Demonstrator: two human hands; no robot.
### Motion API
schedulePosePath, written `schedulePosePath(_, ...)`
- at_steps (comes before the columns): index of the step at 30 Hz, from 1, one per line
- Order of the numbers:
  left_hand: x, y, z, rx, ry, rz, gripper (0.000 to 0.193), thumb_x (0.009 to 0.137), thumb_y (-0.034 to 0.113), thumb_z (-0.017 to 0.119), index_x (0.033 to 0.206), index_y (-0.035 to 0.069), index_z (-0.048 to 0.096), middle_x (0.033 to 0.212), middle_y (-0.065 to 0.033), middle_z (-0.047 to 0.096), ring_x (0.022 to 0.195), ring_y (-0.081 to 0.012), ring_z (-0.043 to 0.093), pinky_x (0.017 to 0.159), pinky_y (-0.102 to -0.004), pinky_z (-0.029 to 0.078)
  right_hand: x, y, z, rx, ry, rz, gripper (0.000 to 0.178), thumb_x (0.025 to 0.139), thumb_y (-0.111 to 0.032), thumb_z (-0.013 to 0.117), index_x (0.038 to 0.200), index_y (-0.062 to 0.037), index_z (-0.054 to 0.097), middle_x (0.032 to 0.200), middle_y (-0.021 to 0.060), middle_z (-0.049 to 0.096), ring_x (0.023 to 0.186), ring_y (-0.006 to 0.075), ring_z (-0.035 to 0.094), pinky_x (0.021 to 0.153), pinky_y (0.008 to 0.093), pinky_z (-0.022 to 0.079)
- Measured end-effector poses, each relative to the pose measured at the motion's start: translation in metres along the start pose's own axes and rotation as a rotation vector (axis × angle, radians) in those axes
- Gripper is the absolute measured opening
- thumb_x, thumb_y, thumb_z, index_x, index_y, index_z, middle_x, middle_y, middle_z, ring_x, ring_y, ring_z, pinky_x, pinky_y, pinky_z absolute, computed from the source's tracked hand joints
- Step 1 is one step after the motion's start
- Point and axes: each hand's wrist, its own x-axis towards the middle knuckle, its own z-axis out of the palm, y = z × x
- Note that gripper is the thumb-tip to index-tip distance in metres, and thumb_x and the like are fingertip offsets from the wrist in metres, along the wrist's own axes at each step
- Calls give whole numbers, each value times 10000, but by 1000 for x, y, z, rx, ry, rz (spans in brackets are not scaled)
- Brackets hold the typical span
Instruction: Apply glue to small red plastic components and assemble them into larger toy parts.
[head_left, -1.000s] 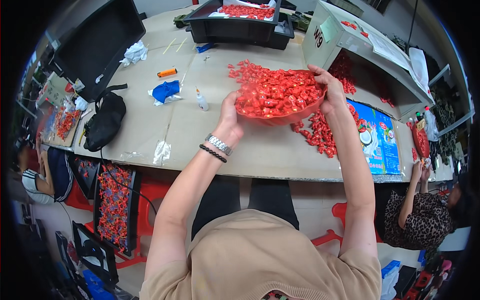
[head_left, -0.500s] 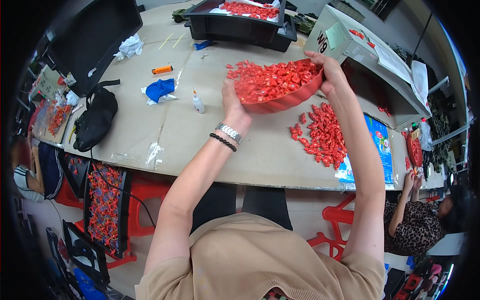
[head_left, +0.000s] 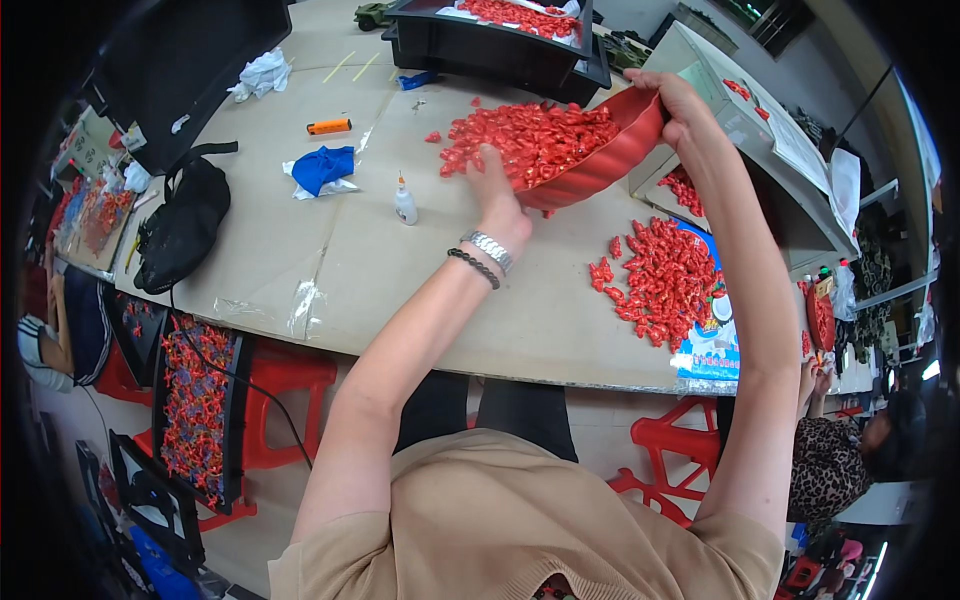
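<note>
The red bowl (head_left: 608, 165) has tipped more steeply to the left over the table (head_left: 430, 300), its right side lifted higher by the right hand (head_left: 672, 100), which grips the rim. Its red pieces (head_left: 540, 135) now crowd leftward, so the bowl is emptying. The left hand (head_left: 503, 200) meets the low edge; its hidden fingers leave its grip unclear.

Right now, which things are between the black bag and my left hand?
Head view: between black bag and left hand, an orange-tipped white bottle stands; a blue cloth lies slightly farther back.
</note>
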Motion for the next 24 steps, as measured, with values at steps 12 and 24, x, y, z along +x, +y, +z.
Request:
schedulePosePath(12,0,0,28,37,88,-6,728,971,450,421,1504,187,2,1555,-82,133,1382,-296,271,1052,-503,341,55,-39,15,-113,-96,-109,171,805,-161,694,896,-50,601,785,45,628,652,181,614,627,413,567)
schedulePosePath(24,-8,-29,41,411,182,85,625,995,366,401,1482,63,152,1529,-180,182,1396,-317,237,1132,-378,240,43,-46,19,-326,-110,-331,277,791,-92,655,1058,-20,650,923,79,643,841,169,615,773,327,536)
